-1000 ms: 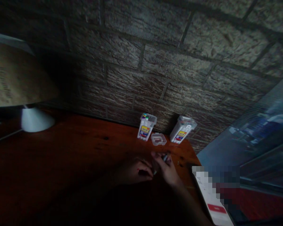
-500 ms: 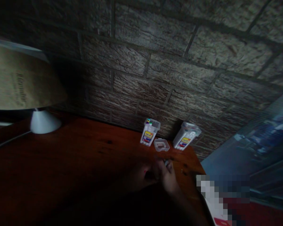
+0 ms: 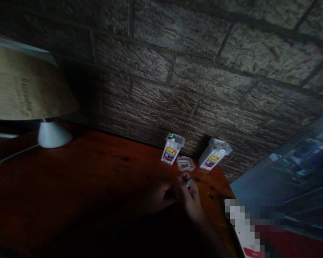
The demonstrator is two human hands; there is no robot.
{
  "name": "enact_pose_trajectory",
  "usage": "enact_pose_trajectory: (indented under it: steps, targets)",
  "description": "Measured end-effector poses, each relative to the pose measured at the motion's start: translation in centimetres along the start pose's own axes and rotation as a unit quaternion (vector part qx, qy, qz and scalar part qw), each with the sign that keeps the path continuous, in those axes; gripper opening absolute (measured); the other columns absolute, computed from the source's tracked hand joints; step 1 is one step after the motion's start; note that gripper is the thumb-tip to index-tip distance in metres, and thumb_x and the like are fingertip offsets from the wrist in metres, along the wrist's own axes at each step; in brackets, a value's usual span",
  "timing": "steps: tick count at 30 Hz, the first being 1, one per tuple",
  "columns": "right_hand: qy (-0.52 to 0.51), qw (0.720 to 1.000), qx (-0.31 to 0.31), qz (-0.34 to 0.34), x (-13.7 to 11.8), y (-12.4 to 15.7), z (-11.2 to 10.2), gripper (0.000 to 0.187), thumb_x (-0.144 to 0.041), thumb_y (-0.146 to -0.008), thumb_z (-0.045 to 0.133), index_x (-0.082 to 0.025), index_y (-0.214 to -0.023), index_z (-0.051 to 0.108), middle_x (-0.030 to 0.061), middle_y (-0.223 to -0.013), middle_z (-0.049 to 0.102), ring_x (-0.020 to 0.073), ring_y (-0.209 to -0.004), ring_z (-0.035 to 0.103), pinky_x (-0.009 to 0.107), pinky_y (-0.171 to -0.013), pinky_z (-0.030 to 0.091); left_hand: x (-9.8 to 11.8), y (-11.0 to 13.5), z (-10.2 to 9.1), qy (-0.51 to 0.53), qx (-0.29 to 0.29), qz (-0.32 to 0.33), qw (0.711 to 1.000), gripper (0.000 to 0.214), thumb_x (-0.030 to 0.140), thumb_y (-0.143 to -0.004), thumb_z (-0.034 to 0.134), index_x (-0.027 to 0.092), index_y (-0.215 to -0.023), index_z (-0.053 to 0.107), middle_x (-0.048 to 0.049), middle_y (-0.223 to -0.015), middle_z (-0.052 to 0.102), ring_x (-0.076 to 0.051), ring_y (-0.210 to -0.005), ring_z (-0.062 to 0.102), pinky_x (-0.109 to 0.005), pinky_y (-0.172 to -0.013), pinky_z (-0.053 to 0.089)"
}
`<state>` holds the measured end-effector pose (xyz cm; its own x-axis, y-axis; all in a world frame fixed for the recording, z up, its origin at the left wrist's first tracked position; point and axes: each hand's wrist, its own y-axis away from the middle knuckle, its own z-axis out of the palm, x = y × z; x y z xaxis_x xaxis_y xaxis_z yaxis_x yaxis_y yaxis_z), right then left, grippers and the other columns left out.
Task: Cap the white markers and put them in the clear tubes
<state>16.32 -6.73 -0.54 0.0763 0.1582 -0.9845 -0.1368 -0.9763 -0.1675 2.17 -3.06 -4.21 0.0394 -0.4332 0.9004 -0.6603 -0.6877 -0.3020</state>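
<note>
Over the desk's right part, my two hands are close together in dim light. My right hand (image 3: 190, 197) is closed, its thumb and fingers round what looks like a marker (image 3: 188, 182); only a short pale grey piece with a dark end shows. My left hand (image 3: 164, 195) has curled fingers that meet the right hand; whatever they hold is lost in shadow. Just beyond stands an open clear tub (image 3: 170, 152) of white markers with several coloured ends on top. Beside it lies a clear plastic lid (image 3: 185, 163). A second, similar tub (image 3: 213, 154) stands to the right.
The brown wooden desk (image 3: 104, 168) meets a rough stone-block wall (image 3: 156, 68) at the back. On the left stands a lamp with a white cone base (image 3: 54, 135), a burlap-like shade (image 3: 29, 86) and a cord. A pixelated patch covers something beyond the desk's right edge.
Both hands have moved slightly up, closer to the lid, and the pale piece in my right hand shows more clearly. The tubs and lid stay in place; the view has shifted slightly.
</note>
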Motion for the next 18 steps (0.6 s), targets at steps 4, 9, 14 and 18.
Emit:
enact_pose_trajectory:
  steps: [4, 9, 14, 18]
  targets:
    - [0.033, 0.999, 0.014, -0.027, 0.0, -0.4, -0.7, 0.033, -0.056, -0.086, 0.061, -0.022, -0.088, 0.063, 0.0015, -0.081, 0.063, 0.0181, -0.078, 0.059, 0.028, -0.074, 0.049, -0.2, -0.1, -0.5, -0.005, 0.056, -0.022, 0.998, 0.021, 0.02, -0.085, 0.065, 0.016, -0.105, 0.071, -0.007, -0.108, 0.075, -0.022, -0.1, 0.069, -0.034, -0.093, 0.051]
    - [0.089, 0.992, 0.025, -0.085, 0.4, -1.2, -0.9, 0.031, -0.049, -0.092, 0.058, -0.021, -0.1, 0.069, 0.006, -0.103, 0.071, 0.0223, -0.103, 0.062, 0.035, -0.097, 0.045, -0.8, -0.1, -1.0, -0.07, 0.094, -0.017, 0.993, 0.018, 0.024, -0.09, 0.06, 0.019, -0.103, 0.07, -0.0043, -0.104, 0.076, -0.02, -0.097, 0.069, -0.03, -0.091, 0.051]
    - [0.06, 0.991, 0.062, -0.097, 0.3, -2.1, -1.6, 0.03, -0.046, -0.086, 0.068, -0.019, -0.1, 0.069, 0.0073, -0.104, 0.072, 0.0214, -0.096, 0.065, 0.034, -0.088, 0.048, -0.7, 0.0, -1.0, -0.121, 0.114, -0.027, 0.986, 0.026, 0.031, -0.094, 0.055, 0.02, -0.114, 0.066, -0.0069, -0.113, 0.074, -0.022, -0.105, 0.068, -0.033, -0.095, 0.05]
    - [0.031, 0.977, 0.178, -0.117, -2.1, -3.4, -2.8, 0.036, -0.048, -0.077, 0.076, -0.018, -0.094, 0.065, -0.0003, -0.076, 0.066, 0.014, -0.066, 0.057, 0.027, -0.063, 0.044, -0.6, 0.0, -1.0, -0.139, 0.128, -0.027, 0.982, 0.03, 0.033, -0.094, 0.056, 0.02, -0.12, 0.063, -0.0073, -0.113, 0.074, -0.023, -0.106, 0.068, -0.036, -0.095, 0.05]
